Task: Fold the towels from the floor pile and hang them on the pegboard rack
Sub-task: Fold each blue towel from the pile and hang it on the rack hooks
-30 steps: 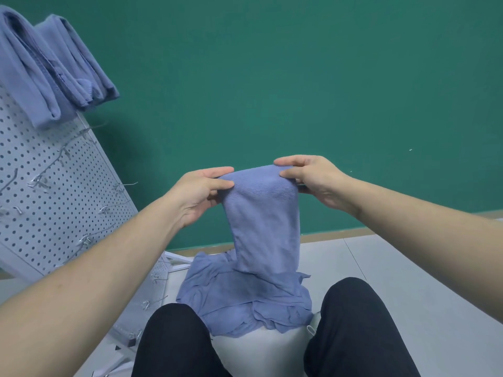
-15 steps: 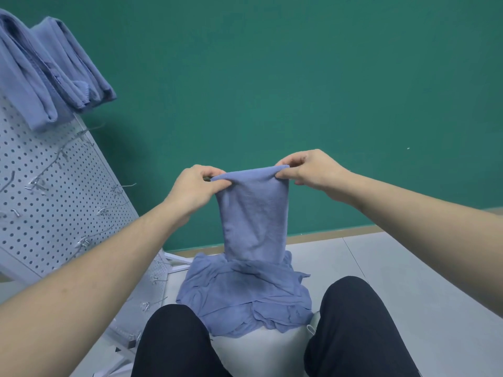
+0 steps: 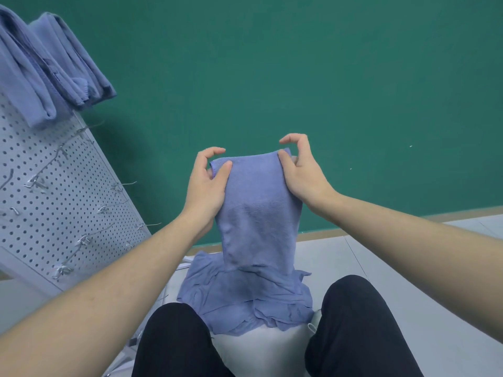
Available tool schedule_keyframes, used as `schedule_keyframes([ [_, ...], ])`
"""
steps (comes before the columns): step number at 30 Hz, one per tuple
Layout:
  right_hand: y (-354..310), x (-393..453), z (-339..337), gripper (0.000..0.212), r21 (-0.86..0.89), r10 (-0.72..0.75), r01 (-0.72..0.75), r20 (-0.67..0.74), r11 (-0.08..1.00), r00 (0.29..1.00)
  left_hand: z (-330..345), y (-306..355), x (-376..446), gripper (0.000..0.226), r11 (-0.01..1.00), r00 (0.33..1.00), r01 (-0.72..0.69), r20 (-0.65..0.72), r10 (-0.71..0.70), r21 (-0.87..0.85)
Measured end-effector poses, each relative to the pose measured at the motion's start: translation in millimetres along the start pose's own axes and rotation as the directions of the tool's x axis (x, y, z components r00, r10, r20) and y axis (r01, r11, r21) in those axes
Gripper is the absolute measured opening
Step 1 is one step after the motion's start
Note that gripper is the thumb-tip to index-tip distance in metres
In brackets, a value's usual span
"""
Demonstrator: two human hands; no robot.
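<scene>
Left hand (image 3: 206,183) and right hand (image 3: 302,172) pinch top corners of soft blue terry towel (image 3: 258,213); crumpled pile (image 3: 245,297) below, perforated pegboard (image 3: 54,200) left, wire hooks, folded towels (image 3: 49,66) on top.

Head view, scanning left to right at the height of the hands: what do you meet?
Pegboard rack → left hand → held blue towel → right hand → bare green wall.

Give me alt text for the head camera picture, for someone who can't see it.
Two hands, left hand and right hand, hold up a folded blue towel by its top corners above a towel pile. Folded towels top a pegboard rack at left.
</scene>
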State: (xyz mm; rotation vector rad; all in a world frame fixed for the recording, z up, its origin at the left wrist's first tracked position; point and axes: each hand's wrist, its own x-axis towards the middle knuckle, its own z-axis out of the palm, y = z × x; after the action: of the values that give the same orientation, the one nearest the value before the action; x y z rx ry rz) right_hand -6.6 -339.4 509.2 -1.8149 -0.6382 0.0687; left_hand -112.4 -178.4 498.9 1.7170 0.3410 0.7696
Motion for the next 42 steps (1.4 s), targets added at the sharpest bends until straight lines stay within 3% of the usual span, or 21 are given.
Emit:
schedule_keyframes([
  [3, -2.0, -2.3, 3.0, 0.012, 0.025, 0.052, -0.052, -0.008, 0.998, 0.999, 3.6, -2.0, -5.5, 0.019, 0.996, 0.998, 0.062, -0.026, -0.063, -0.057],
  [5, -3.1, -4.8, 4.3, 0.032, 0.143, 0.197, -0.208, 0.085, 0.968, 0.977, 5.2, -4.0, -8.5, 0.017, 0.982, 0.989, 0.137, -0.044, -0.144, -0.126],
  [8, -3.5, -6.1, 3.3, 0.059, 0.337, 0.379, -0.440, 0.233, 0.832, 0.896, 4.8, -5.3, -9.8, 0.013, 0.949, 0.962, 0.250, -0.065, -0.266, -0.192],
  [10, -3.9, -5.8, 0.0, 0.047, 0.438, 0.403, -0.531, 0.355, 0.726, 0.844, 3.1, -6.1, -8.9, 0.012, 0.916, 0.931, 0.333, -0.073, -0.356, -0.226],
  [12, -0.7, -8.3, 1.9, 0.030, 0.438, 0.406, -0.568, 0.411, 0.697, 0.816, 0.7, -7.7, -8.8, 0.015, 0.904, 0.922, 0.362, -0.054, -0.383, -0.229],
  [18, 7.5, -14.3, 15.4, 0.013, 0.166, 0.272, -0.291, 0.128, 0.942, 0.954, 1.0, -13.5, -12.5, 0.028, 0.918, 0.956, 0.252, -0.070, -0.286, -0.307],
  [22, 2.6, -21.9, 24.0, 0.024, -0.065, 0.121, -0.119, 0.021, 0.991, 0.992, 9.8, -10.1, -15.7, 0.025, 0.934, 0.945, 0.228, -0.167, -0.280, -0.274],
  [26, 4.5, -24.2, 26.1, 0.028, -0.004, 0.110, -0.110, -0.045, 0.994, 0.993, 13.1, -6.4, -18.4, 0.021, 0.957, 0.974, 0.179, -0.094, -0.205, -0.228],
  [30, 5.6, -26.7, 25.7, 0.044, 0.029, 0.094, -0.092, -0.055, 0.995, 0.994, 14.0, -12.1, -22.9, 0.042, 0.995, 0.998, -0.002, -0.057, 0.007, 0.105],
  [34, 7.9, -28.3, 36.1, 0.033, -0.142, 0.070, -0.087, -0.119, 0.986, 0.990, 22.7, -18.1, -30.8, 0.050, 0.935, 0.985, -0.127, -0.066, 0.157, 0.330],
  [37, 1.5, -29.5, 44.6, 0.021, -0.145, 0.101, -0.122, -0.147, 0.982, 0.984, 32.4, -15.8, -37.7, 0.050, 0.916, 0.975, -0.178, -0.061, 0.214, 0.359],
  [42, -4.3, -32.8, 58.5, 0.021, 0.160, 0.129, -0.114, -0.088, 0.981, 0.988, 41.7, -12.5, -39.6, 0.051, 0.937, 0.980, -0.180, -0.033, 0.199, 0.300],
])
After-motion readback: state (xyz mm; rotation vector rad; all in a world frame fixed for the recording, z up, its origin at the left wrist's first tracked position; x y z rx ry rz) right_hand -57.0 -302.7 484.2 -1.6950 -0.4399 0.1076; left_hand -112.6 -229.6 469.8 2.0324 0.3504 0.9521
